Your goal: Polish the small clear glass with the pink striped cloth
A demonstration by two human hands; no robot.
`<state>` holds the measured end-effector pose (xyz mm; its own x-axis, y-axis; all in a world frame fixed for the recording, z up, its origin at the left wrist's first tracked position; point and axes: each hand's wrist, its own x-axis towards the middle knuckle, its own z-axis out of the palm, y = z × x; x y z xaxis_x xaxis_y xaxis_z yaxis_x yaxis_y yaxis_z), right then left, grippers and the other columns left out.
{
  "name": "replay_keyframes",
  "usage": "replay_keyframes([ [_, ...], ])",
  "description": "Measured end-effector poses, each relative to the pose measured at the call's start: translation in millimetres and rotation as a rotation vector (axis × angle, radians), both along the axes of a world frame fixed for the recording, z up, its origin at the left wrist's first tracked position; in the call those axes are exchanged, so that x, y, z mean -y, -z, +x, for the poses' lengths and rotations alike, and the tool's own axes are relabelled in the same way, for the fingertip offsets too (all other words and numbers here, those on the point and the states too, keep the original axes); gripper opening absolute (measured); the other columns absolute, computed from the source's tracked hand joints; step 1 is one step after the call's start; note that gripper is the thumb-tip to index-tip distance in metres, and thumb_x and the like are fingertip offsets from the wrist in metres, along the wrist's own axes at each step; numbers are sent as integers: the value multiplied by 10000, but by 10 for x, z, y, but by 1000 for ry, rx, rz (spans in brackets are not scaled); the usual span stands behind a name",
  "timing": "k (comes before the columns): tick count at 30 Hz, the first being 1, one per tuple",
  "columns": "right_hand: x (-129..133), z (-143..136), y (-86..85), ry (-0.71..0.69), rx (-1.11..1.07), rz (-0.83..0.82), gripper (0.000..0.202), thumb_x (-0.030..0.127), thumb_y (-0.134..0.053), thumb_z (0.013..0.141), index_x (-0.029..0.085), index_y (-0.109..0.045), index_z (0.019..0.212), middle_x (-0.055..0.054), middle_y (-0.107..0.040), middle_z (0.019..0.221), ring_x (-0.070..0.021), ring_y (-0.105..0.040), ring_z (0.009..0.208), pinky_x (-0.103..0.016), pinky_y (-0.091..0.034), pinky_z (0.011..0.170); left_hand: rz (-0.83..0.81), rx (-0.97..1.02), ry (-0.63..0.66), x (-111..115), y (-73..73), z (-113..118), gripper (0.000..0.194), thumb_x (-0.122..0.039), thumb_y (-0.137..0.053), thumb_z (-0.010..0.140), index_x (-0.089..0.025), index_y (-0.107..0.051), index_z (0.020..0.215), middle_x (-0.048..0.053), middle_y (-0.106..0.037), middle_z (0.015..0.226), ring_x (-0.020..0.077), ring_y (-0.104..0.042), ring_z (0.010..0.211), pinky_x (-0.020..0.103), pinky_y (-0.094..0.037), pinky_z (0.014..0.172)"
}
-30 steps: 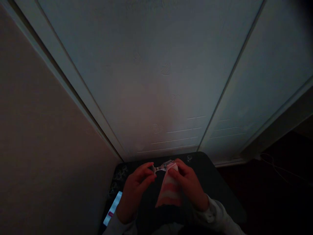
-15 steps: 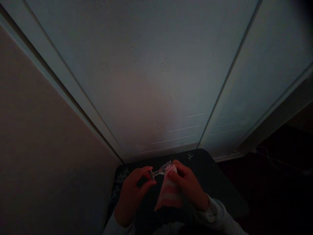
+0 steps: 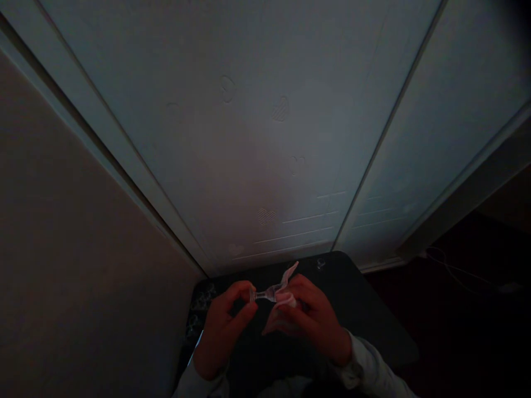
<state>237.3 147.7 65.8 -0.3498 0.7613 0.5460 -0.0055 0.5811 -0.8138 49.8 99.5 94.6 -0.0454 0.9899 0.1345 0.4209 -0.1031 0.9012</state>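
A small clear stemmed glass point(image 3: 265, 294) lies sideways between my hands, above a dark tabletop. My left hand point(image 3: 228, 318) pinches its foot between thumb and fingers. Bunched in my right hand point(image 3: 317, 315) is a pink and white cloth point(image 3: 284, 318), pressed around and into the bowl end of the glass. One corner of the cloth sticks up past my fingers, and another hangs below. The rim of the glass is hidden by the cloth and fingers.
Several clear glass pieces point(image 3: 203, 298) stand at the table's left edge. Another small clear item point(image 3: 321, 264) sits near the back edge of the dark table point(image 3: 365, 315). Pale panels point(image 3: 265, 138) rise directly behind, a wall point(image 3: 83, 249) at left. A white cable point(image 3: 464, 271) lies at right.
The glass has turned to lie more level, and its bowl end is now covered by the cloth. The cloth is more bunched, with a corner pointing up. Both hands stay close together.
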Motion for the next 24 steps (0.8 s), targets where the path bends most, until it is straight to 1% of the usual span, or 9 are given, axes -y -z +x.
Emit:
replay_keyframes([
  [5, -16, 69, -11, 28, 69, 155, 147, 250, -550, 854, 233, -675, 929, -45, -626, 798, -170, -578, 745, -282, -471, 636, -65, 107, 12, -45, -30, 158, 272, -390, -454, 859, -184, -533, 700, -22, -519, 636, 148, -508, 642, 245, -383, 626],
  [9, -47, 112, -32, 67, 82, 265, 116, 224, -575, 840, 209, -681, 886, -49, -610, 760, -170, -574, 728, -291, -481, 640, -90, 178, 19, -82, 9, 260, 397, -449, -389, 884, -183, -498, 610, -8, -515, 615, 155, -505, 637, 265, -383, 653],
  [11, -62, 127, -22, 73, 79, 267, 123, 213, -575, 837, 204, -680, 900, -52, -607, 763, -171, -573, 730, -290, -483, 638, -92, 190, 17, -88, 26, 299, 442, -467, -368, 892, -182, -495, 579, -1, -519, 617, 157, -507, 640, 273, -386, 666],
  [14, -82, 148, 19, 59, 24, 181, 143, 189, -551, 839, 218, -672, 909, -52, -627, 798, -174, -582, 757, -287, -481, 651, -96, 209, -37, -82, 35, 353, 409, -465, -381, 892, -172, -570, 678, 6, -552, 654, 163, -529, 672, 276, -403, 676],
  [16, -95, 160, 48, 73, -26, 79, 119, 196, -562, 827, 226, -670, 869, -42, -635, 799, -176, -585, 765, -285, -476, 658, -85, 263, -94, -71, 43, 380, 321, -440, -450, 870, -168, -601, 949, 8, -595, 717, 166, -561, 713, 280, -430, 700],
  [18, -110, 166, 65, 90, -63, -23, 83, 225, -585, 810, 224, -668, 814, -33, -630, 782, -179, -584, 765, -287, -471, 670, -60, 330, -122, -58, 61, 388, 443, -400, -538, 829, -182, -488, 1211, 14, -637, 799, 169, -594, 756, 287, -455, 734],
  [19, -118, 166, 67, 94, -75, -72, 78, 235, -591, 804, 221, -667, 798, -30, -626, 777, -181, -584, 767, -288, -470, 680, -51, 346, -115, -51, 73, 384, 515, -376, -573, 808, -192, -440, 1270, 20, -653, 844, 172, -607, 783, 292, -462, 753],
  [21, -129, 158, 59, 91, -100, -160, 83, 244, -593, 795, 216, -667, 773, -28, -620, 782, -180, -583, 776, -287, -467, 696, -49, 322, -80, -38, 97, 361, 527, -329, -614, 781, -208, -461, 1271, 38, -676, 925, 184, -625, 842, 301, -466, 790],
  [24, -128, 135, 32, 64, -127, -253, 93, 255, -599, 785, 209, -668, 745, -20, -597, 760, -167, -568, 743, -266, -460, 665, -61, 219, -61, -24, 109, 308, 404, -288, -621, 776, -213, -572, 1170, 54, -702, 976, 208, -636, 909, 315, -460, 830],
])
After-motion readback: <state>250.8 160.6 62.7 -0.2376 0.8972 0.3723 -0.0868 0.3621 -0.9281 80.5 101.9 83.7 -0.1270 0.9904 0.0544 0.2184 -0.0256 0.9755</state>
